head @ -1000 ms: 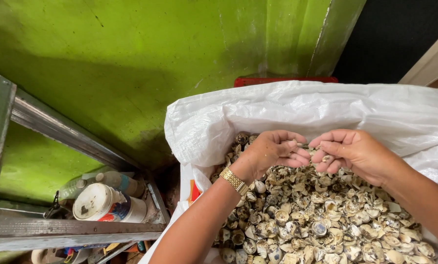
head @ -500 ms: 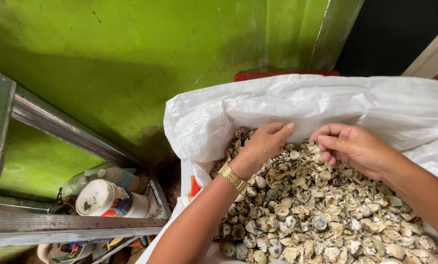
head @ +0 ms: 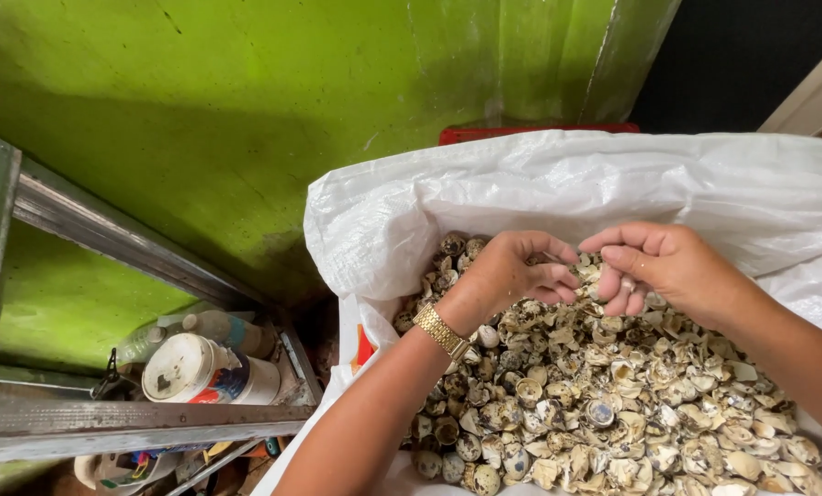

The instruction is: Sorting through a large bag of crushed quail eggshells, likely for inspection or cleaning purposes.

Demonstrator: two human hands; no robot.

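We work both hands over a white woven sack [head: 521, 193] heaped with speckled, broken eggshells [head: 613, 404], the sack standing open against a green wall [head: 246, 110]. Our left hand [head: 512, 271], a gold watch [head: 440, 331] at the wrist, rests on the far side of the heap with its fingers [head: 549, 276] curled loosely inward over a few shells; whether they truly grip any piece we cannot tell. Our right hand [head: 668, 266] hovers just beside it, fingers [head: 618, 271] bent and half closed, and a small pale fragment seems to sit at the fingertips, though it is too small to be sure. The two hands nearly meet above the shells at the sack's back edge.

As for progress, we judge the sorting through the heap to be far from finished: the sack is full nearly to its folded rim, the shells lie in one mixed layer of cups and flat shards, and no separate pile or second container for picked pieces shows anywhere in view. Only the small patch under our hands looks disturbed.

To the left, a metal shelf frame [head: 108, 239] holds a white tub with a lid [head: 186, 367] and a plastic bottle [head: 218, 326], well apart from the sack. A strip of red [head: 530, 135] shows behind the sack's top edge.
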